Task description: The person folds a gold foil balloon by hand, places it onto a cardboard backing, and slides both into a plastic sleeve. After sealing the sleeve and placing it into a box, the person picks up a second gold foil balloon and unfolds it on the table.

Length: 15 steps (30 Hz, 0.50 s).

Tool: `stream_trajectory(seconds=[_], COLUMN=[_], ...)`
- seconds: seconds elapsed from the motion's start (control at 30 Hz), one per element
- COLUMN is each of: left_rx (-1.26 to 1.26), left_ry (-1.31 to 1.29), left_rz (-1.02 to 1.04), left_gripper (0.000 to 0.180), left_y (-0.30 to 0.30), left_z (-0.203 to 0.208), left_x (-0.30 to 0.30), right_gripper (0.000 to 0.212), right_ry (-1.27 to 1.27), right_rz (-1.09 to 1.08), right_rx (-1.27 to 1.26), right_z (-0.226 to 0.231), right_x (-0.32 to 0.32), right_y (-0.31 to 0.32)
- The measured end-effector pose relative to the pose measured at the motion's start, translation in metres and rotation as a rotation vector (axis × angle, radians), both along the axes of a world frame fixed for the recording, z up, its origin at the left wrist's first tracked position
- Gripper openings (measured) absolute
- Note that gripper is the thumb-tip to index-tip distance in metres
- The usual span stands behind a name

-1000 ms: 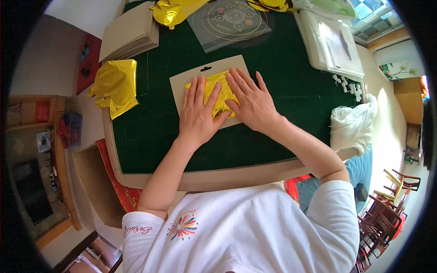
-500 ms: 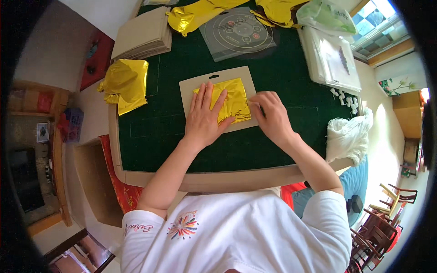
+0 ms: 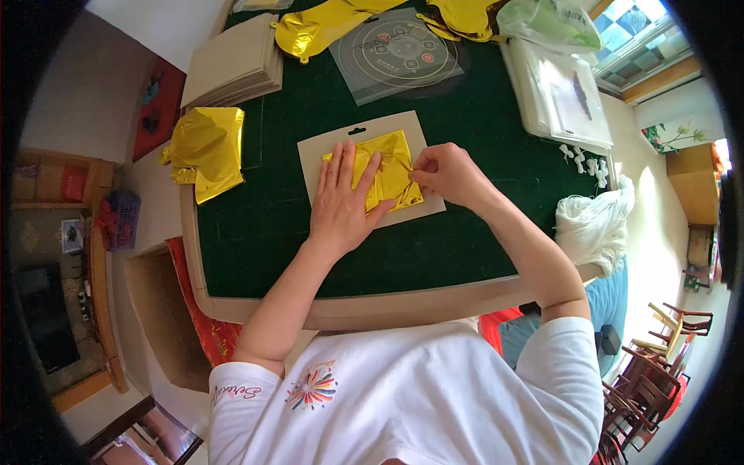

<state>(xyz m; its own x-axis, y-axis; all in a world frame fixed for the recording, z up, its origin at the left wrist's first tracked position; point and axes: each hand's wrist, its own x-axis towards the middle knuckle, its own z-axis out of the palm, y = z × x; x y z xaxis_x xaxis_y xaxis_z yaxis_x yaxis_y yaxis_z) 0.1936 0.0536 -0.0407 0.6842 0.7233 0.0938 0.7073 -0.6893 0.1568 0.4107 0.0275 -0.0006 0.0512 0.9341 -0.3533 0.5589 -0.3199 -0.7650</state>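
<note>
A folded gold foil balloon [image 3: 394,159] lies flat on a beige cardboard sheet [image 3: 312,149] that has a small dark hanging slot at its far edge. Flat across the balloon's left part rests my left hand [image 3: 339,195], open, with its fingers stretched toward the far side. My right hand [image 3: 451,177] is closed in a pinch at the balloon's right edge, where the foil creases under the fingertips. The thumb of my left hand touches the near side of the foil.
A crumpled gold foil piece [image 3: 213,151] sits at the left. Behind it are stacked cardboard sheets [image 3: 232,66]. Flat gold balloons [image 3: 333,27] and a clear printed sheet [image 3: 399,54] lie at the far side. Plastic bags [image 3: 554,97] and a white string bundle [image 3: 593,232] are on the right.
My right hand has moved in from beside the cardboard to pinch the balloon's right edge. My left hand keeps its place on the foil. The whole view has shifted slightly.
</note>
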Motion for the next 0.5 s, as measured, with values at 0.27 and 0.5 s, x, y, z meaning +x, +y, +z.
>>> stream_trajectory(seconds=[0.27,0.5], left_rx=[0.005,-0.003], left_ry=[-0.008,-0.018], left_rz=[-0.02,-0.002], left_gripper=[0.071,0.071], left_y=[0.001,-0.001], left_z=[-0.002,-0.004], left_x=[-0.002,0.001], right_gripper=[0.022,0.014], right_ry=[0.188,0.216], right_rz=[-0.103,-0.032], right_rx=[-0.165,-0.175], right_z=[0.005,-0.006], right_x=[-0.003,0.005], right_y=[-0.001,-0.006])
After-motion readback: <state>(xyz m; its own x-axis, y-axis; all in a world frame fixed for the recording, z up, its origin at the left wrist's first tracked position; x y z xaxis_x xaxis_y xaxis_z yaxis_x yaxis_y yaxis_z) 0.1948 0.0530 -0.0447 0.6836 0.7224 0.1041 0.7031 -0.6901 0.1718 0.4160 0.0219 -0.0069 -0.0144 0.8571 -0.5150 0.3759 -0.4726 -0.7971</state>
